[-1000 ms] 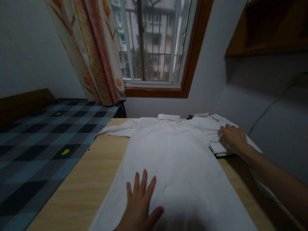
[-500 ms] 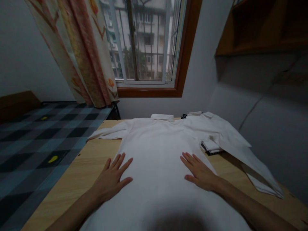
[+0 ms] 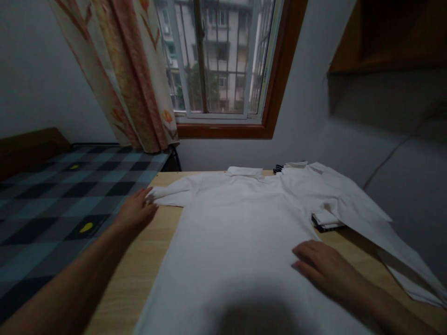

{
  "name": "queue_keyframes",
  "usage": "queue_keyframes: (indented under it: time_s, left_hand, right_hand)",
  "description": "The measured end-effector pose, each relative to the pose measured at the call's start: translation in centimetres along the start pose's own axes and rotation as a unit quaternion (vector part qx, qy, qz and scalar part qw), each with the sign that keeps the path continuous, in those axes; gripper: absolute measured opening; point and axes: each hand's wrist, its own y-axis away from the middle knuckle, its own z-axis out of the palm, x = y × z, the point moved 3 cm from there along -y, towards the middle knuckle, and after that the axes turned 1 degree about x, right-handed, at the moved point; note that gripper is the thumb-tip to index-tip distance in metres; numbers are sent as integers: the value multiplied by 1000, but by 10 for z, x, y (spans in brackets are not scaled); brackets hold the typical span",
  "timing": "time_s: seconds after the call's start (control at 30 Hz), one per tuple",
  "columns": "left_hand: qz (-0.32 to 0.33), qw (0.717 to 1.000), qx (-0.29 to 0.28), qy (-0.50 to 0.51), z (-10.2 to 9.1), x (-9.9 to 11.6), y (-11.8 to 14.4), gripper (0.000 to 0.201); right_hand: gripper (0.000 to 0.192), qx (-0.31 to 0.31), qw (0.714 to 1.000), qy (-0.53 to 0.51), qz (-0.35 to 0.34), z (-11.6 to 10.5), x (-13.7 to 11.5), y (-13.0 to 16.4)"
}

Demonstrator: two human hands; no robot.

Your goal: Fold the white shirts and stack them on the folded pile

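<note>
Lying flat on a pale wooden table (image 3: pixel 146 260), a white shirt (image 3: pixel 240 232) serves as the reference for every position given here. Far to the left of the shirt, a checked bedspread (image 3: pixel 52 200) in grey and black covers a bed beside the table. Above and to the left of the shirt, a floral curtain (image 3: pixel 129 79) hangs next to a wood-framed window (image 3: pixel 223 65). At the shirt's left sleeve (image 3: pixel 171 194), the left hand (image 3: pixel 134 211) reaches in from the table edge; its fingertips touch the sleeve end, the fingers close together, though whether they pinch the cloth cannot be told. The shirt's collar (image 3: pixel 245 171) lies at the far edge, below the window. On the shirt's lower right part, the right hand (image 3: pixel 323 270) rests palm down, fingers pressed together and lying loosely on the fabric. Just beyond the shirt's right side, a folded stack of white garments (image 3: pixel 326 219) sits on the table, partly covered by the shirt's right sleeve (image 3: pixel 363 218), which trails off toward the right edge of the table
</note>
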Motion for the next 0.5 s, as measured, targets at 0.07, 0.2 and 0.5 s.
queue_keyframes:
  time_s: [0.07,0.2,0.5]
  left_hand:
    - [-12,998,-14,-66,5,-13,-22,55]
    - [-53,989,-21,-133,12,-28,-37,42]
    - [-110,983,-26,-143,-71,16,-88,35]
  right_hand:
    - [30,33,999,2,-33,9,-4,-18]
    - [38,124,990,15,-64,39,3,-25]
    - [43,145,987,39,-58,53,8,-15]
